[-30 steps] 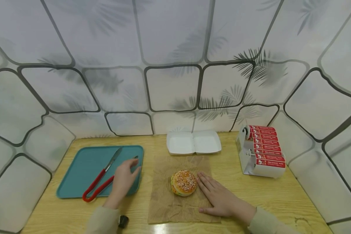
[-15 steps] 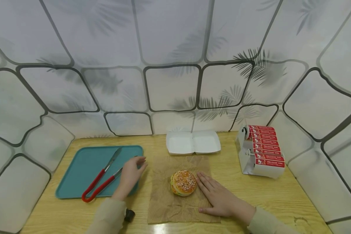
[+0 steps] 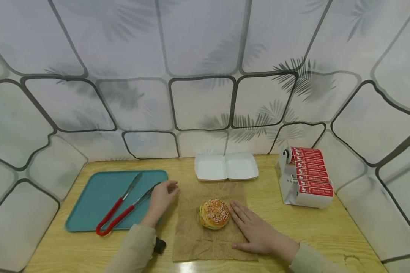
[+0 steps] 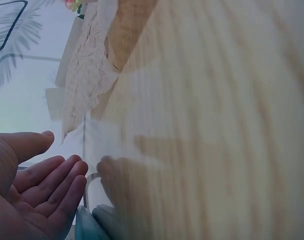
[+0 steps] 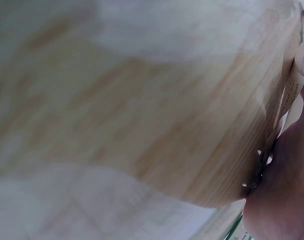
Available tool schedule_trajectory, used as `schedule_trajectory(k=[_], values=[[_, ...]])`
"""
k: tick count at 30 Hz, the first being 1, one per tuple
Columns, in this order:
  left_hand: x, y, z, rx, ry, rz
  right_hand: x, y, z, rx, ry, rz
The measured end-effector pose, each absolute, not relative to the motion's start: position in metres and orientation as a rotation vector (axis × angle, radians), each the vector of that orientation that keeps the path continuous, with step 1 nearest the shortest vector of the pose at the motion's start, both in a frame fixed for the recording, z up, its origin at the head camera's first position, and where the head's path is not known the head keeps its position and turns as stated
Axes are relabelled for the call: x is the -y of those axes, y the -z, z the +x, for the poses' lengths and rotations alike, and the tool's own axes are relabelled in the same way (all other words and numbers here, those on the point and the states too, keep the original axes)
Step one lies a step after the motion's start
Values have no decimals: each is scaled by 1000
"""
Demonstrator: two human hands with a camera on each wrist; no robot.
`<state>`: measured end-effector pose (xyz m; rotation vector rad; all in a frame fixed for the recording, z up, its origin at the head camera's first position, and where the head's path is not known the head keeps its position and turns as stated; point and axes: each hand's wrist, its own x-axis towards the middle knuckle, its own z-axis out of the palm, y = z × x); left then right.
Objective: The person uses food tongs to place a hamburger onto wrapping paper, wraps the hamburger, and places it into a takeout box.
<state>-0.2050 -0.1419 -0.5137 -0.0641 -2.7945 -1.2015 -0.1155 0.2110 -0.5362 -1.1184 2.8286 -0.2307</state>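
A seeded burger (image 3: pixel 214 214) sits on a sheet of crinkled brown paper (image 3: pixel 191 242) in the middle of the table. My right hand (image 3: pixel 254 229) lies flat on the paper's right side, its fingertips right beside the bun. Between the tray and the paper is my left hand (image 3: pixel 162 199), fingers loosely bent and holding nothing. In the left wrist view the left hand (image 4: pixel 39 190) shows an empty palm above the wood. Just left of that hand, red-handled tongs (image 3: pixel 123 213) lie across the teal tray (image 3: pixel 89 204), one tip partly hidden behind the fingers.
An opened white takeaway box (image 3: pixel 225 167) stands at the back, beyond the paper. On the right is a dispenser (image 3: pixel 305 178) with a roll of red-and-white labels. Patterned white walls (image 3: pixel 201 102) enclose the table (image 3: pixel 294 231) at the back and sides.
My left hand has moved right, off the tray and toward the paper's left edge, uncovering more of the tongs. My right hand and the burger have stayed in place.
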Motion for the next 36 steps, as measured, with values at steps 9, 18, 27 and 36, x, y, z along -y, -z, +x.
schedule_trajectory(k=[9, 18, 27, 36], values=[[135, 518, -213, 2805, 1262, -23, -209, 534, -115, -2810, 204, -1083], [131, 517, -211, 2726, 1437, 59, -208, 531, -114, -2814, 186, -1095], [127, 516, -208, 2562, 1784, 304, -207, 528, -114, -2798, 199, -1080], [123, 516, -205, 2575, 1951, 302, -207, 529, -115, -2797, 199, -1072]])
